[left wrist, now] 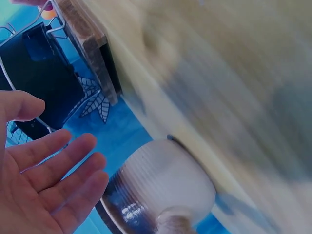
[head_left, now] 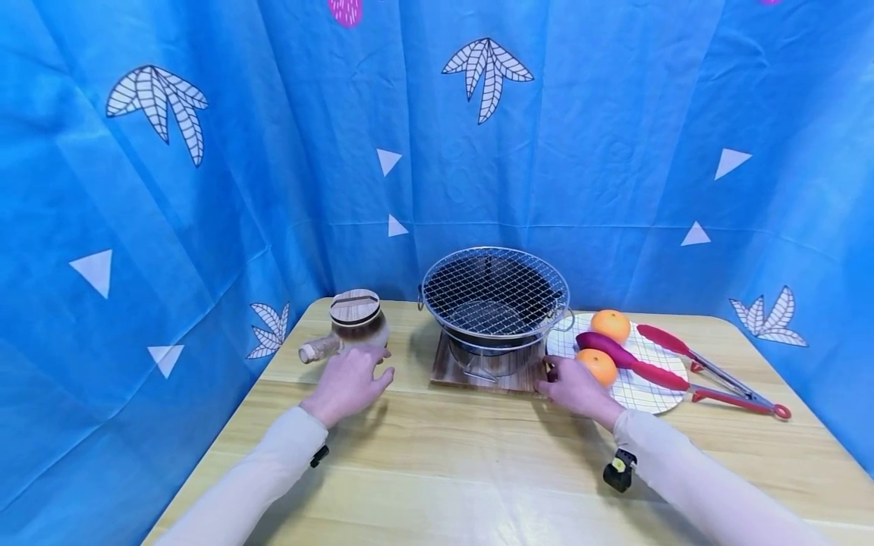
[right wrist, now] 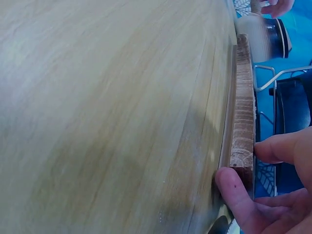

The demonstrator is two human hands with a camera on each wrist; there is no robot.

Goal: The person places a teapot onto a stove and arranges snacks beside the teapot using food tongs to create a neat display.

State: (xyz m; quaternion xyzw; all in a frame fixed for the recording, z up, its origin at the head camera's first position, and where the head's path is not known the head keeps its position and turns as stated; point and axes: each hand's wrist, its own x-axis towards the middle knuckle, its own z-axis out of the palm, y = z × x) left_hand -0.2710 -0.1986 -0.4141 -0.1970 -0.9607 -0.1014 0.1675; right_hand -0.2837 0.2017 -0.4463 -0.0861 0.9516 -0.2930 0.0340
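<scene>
Head view: blue cloth (head_left: 225, 189) with white leaf and triangle prints fills the left side and top of the frame. Left of centre, a brown-and-cream pot (head_left: 365, 331) with a wooden lid and side handle stands on the wooden table (head_left: 437, 462). Left hand (head_left: 351, 381) just below the pot in the frame; fingers extended, slightly bent, thumb apart, nothing held. Left wrist view confirms the loose fingers near the pot, at lower centre; contact cannot be told.

Frame centre: round grill (head_left: 488, 296), dark bowl under wire mesh, looped handles at the sides, upright on a wooden board (head_left: 447, 370). Right hand (head_left: 573, 385) at the board's right end. Right wrist view, lower right: digits lie on either side of the board's corner, pinching it.

Right of centre: white plate (head_left: 642, 400) with fine grid lines, bearing an upper orange (head_left: 611, 326), a lower orange (head_left: 596, 368) and an elongated dark-red item (head_left: 606, 349), identity unclear. Red-tipped tongs (head_left: 736, 401) lie partly over the plate, spread apart, hinge end toward the frame's right.
</scene>
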